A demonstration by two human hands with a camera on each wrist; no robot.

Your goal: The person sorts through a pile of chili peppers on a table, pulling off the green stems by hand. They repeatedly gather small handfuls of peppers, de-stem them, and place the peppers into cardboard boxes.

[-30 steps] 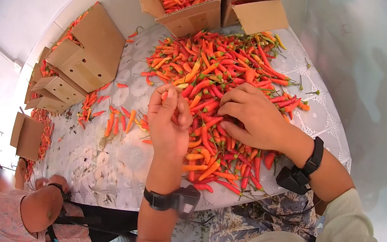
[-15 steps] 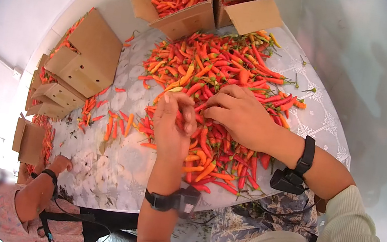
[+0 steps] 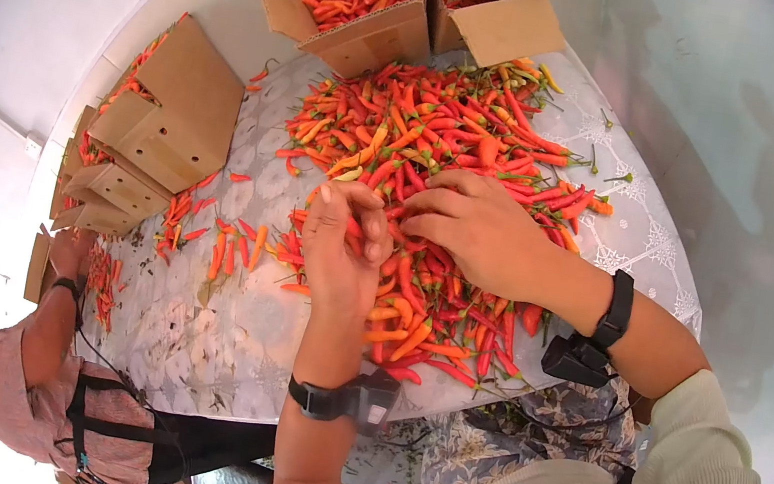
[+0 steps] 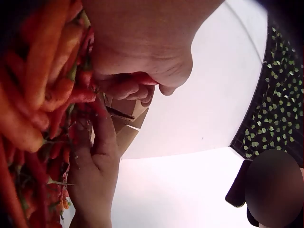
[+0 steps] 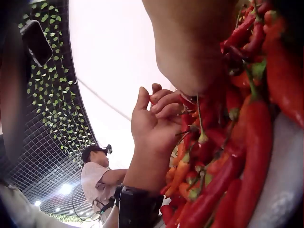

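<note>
A heap of red and orange chili peppers, many with green stems, covers much of the cloth-covered table. My left hand is over the heap's near left side, palm turned up and fingers curled. A red chili pepper shows in its curled fingers in the left wrist view. My right hand reaches in from the right, knuckles up, its bent fingers down among the peppers close beside the left fingertips. Those right fingertips are partly hidden; I cannot tell whether they pinch a pepper.
Two open cardboard boxes stand behind the heap, peppers inside. More boxes of peppers line the left side. Loose peppers lie between, and cut stems at the right edge. Another person works at the table's lower left.
My left hand turns from an upright pinch on a red piece to lower, more curled fingers. My right hand shifts left toward it. The other person's arm reaches farther toward the left boxes.
</note>
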